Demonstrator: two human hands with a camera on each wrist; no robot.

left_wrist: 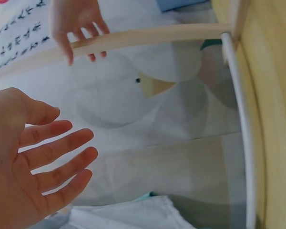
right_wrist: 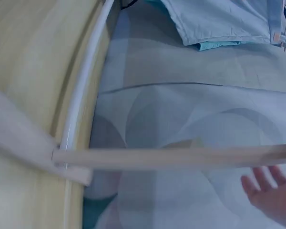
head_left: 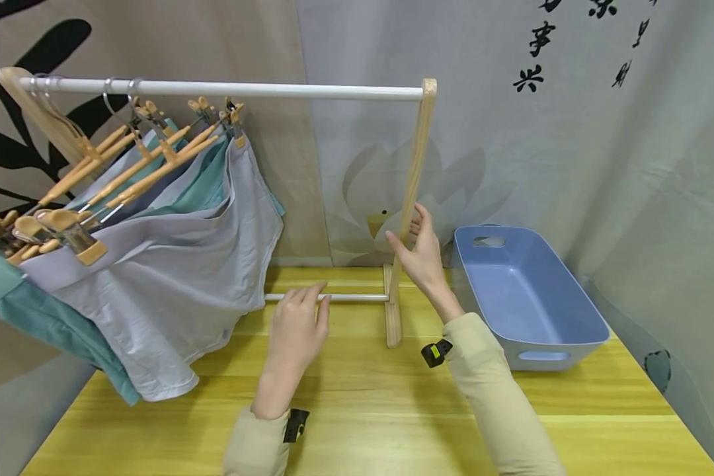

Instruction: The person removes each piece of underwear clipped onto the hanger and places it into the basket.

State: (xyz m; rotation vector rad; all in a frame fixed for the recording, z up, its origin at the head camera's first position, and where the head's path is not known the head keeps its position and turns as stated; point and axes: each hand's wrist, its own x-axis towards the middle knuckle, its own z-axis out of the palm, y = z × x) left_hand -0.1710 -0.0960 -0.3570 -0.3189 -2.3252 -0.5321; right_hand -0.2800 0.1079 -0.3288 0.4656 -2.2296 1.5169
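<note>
My right hand [head_left: 425,258] is around the wooden upright [head_left: 419,152] of a clothes rack, thumb on one side and fingers on the other. The thumb stands apart from the wood, and the fingers look loose. My left hand [head_left: 297,327] hovers in front of the rack's lower white rail [head_left: 357,297], holding nothing; in the left wrist view its fingers [left_wrist: 62,148] are spread and relaxed. Grey and teal shorts [head_left: 184,284] hang left of it from wooden clip hangers [head_left: 155,175] on the white top rail [head_left: 244,90].
A blue plastic basket [head_left: 512,284] stands on the yellow wooden table [head_left: 357,423], right of the rack. Behind the rack hangs a printed curtain [head_left: 369,53]. The rack's foot [head_left: 394,327] rests on the table.
</note>
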